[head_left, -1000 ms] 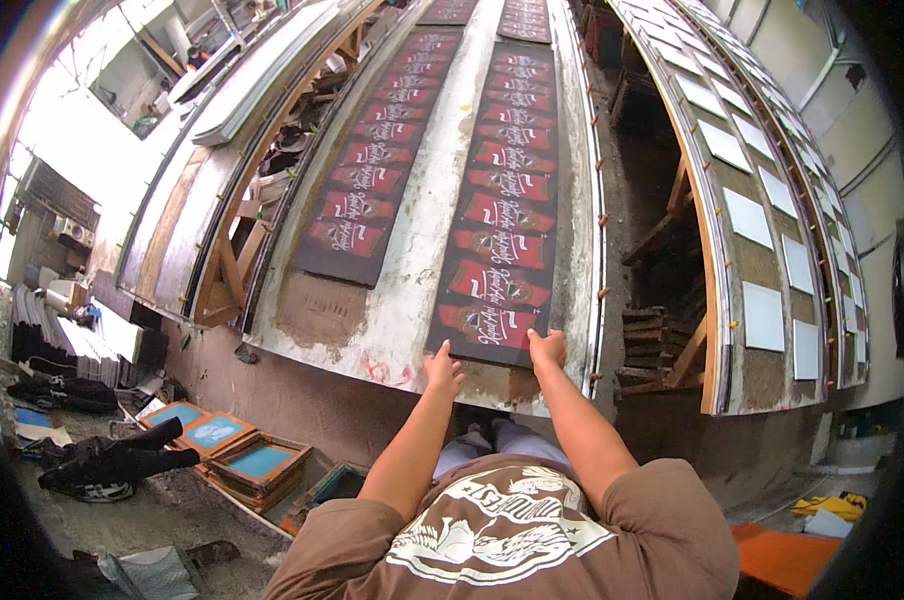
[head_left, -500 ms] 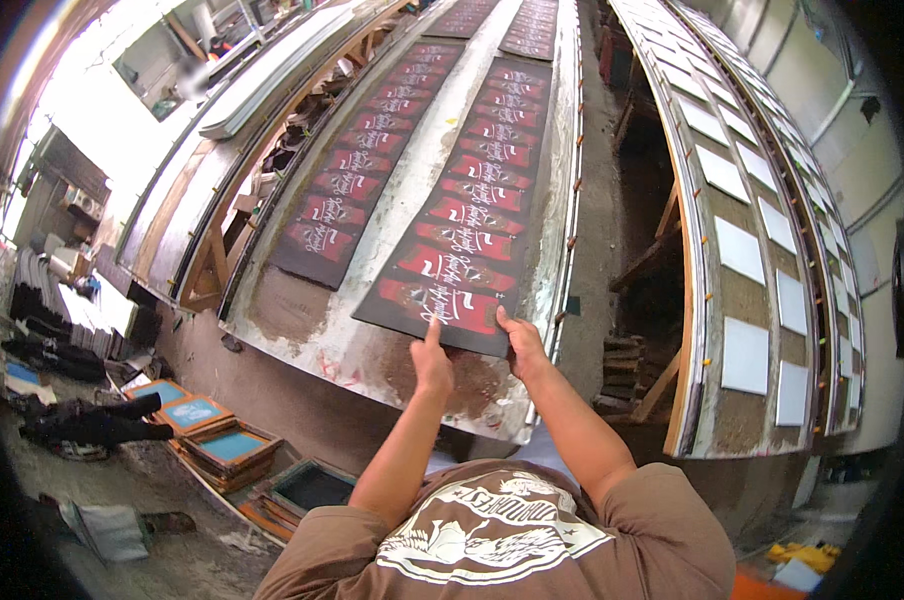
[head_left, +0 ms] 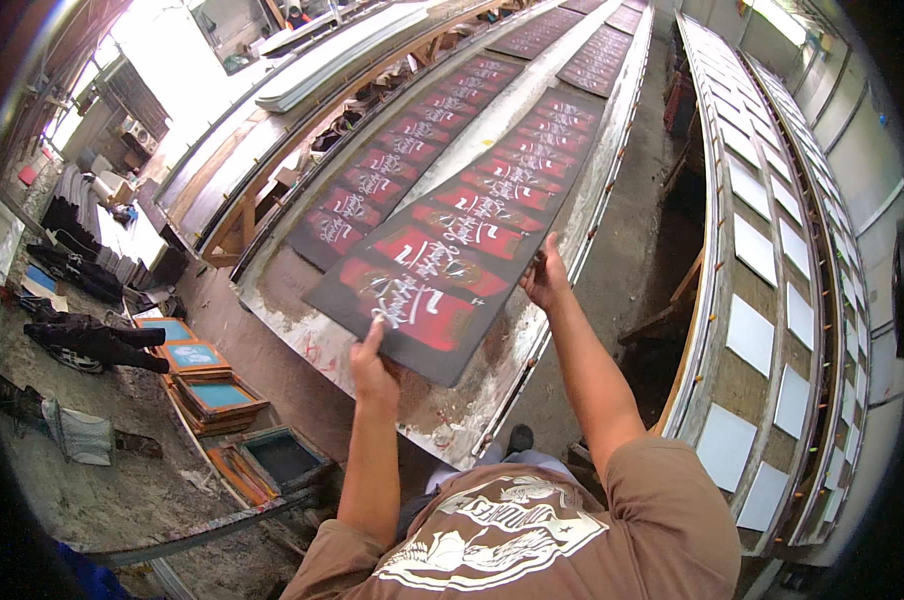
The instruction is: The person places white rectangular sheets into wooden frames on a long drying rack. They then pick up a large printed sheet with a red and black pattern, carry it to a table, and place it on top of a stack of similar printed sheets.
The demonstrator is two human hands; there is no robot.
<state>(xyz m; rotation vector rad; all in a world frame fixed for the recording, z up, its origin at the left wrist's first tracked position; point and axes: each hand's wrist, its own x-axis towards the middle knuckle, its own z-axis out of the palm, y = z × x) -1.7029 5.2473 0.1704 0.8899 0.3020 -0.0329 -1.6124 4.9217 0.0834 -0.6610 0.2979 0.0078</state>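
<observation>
A long black sheet (head_left: pixel 487 212) carries a repeating row of red and white prints. My left hand (head_left: pixel 375 372) grips its near left edge, thumb on top. At the right edge, farther up, my right hand (head_left: pixel 545 277) holds it with fingers curled beneath. The near end is lifted off the long table (head_left: pixel 307 335) and tilted, while the far part reaches back along the tabletop. To its left lies a matching printed sheet (head_left: pixel 377 175), flat on the table. More printed sheets (head_left: pixel 592 58) lie farther back.
On the right, another long table holds rows of white squares (head_left: pixel 752 250). Wood-framed screens with blue mesh (head_left: pixel 217 394) and a dark-meshed frame (head_left: pixel 284 460) sit low at the left. Stacked white panels (head_left: pixel 342 55) lie on a table at the back left.
The sheet's near end has risen toward me and turned, its near edge swinging left. My left hand moved left along with it; my right hand moved farther up the right edge.
</observation>
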